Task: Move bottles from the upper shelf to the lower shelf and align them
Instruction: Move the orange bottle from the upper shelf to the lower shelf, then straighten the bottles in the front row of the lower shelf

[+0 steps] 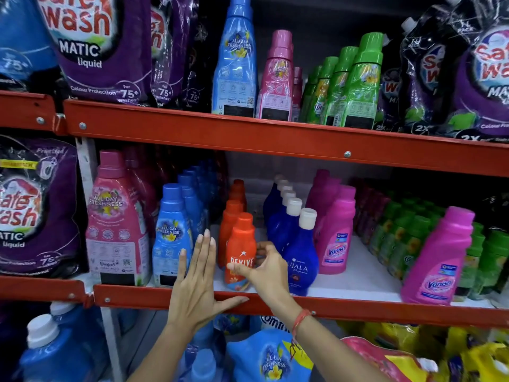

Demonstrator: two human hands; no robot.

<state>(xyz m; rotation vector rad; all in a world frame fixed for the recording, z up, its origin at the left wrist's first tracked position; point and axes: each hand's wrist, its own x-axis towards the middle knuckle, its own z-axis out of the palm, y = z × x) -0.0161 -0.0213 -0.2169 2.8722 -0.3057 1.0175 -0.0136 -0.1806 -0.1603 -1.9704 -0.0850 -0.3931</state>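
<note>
Below, the right hand (265,267) clasps the orange bottle (241,252) on the white lower shelf (355,279); the left hand (197,274) is spread flat.

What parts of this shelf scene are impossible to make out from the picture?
Head view, the only one:
- Right hand covers the orange bottle's label end, so the fingers' grip is unclear.
- Left hand hides the gap beside the blue bottle.
- Rows behind the front bottles fade into shadow; their count is unknowable.
- Small print on the pink bottle is too tiny.
- Purple pouches are cut off by the top edge.
</note>
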